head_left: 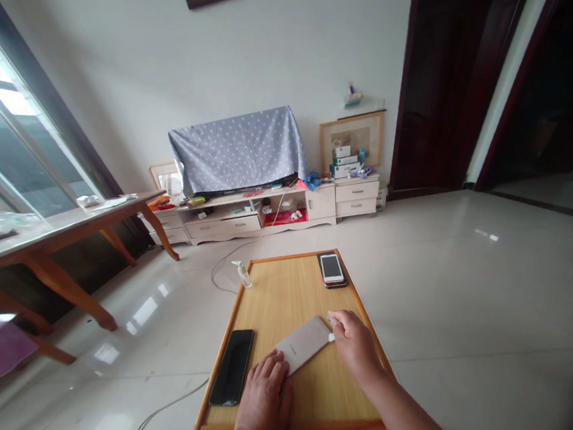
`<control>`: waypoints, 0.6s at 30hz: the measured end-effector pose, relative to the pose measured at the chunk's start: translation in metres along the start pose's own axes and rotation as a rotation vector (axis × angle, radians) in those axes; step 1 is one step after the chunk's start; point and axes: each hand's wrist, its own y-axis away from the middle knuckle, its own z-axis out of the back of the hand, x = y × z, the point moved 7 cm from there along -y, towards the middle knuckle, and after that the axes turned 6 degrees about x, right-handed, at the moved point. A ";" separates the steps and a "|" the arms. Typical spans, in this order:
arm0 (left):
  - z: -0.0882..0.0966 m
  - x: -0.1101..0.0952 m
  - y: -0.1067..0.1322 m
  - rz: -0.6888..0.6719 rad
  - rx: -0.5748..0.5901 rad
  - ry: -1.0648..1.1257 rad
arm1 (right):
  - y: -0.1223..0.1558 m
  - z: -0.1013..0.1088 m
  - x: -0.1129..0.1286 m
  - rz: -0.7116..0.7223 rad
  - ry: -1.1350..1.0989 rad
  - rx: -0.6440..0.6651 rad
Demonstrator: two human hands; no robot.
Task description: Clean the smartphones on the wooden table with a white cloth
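Note:
A pale pink phone (pixel 304 343) lies face down on a small wooden table (pixel 284 295). My left hand (pixel 265 390) rests flat on its near end, fingers together and stretched out. My right hand (pixel 353 341) is at the phone's far corner, fingers pinched on a small white wad (pixel 331 319), maybe a wipe. A black phone (pixel 232 365) lies left of my left hand. A white-screened phone (pixel 332 268) sits on a dark one at the table's far right corner.
A small clear bottle with a green cap (pixel 244 273) stands at the table's far left corner. A white cable (pixel 222 263) runs over the tiled floor. A long wooden table (pixel 58 235) stands to the left, a low TV cabinet (pixel 266 213) against the wall.

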 end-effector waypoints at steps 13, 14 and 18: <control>0.001 0.000 0.001 0.017 0.015 0.018 | 0.014 -0.019 0.017 0.065 -0.166 -0.078; 0.001 0.000 0.001 0.019 0.015 0.019 | 0.016 -0.028 0.018 0.102 -0.087 -0.011; 0.003 -0.001 0.001 0.026 0.025 0.023 | 0.028 -0.058 0.013 0.210 0.296 0.277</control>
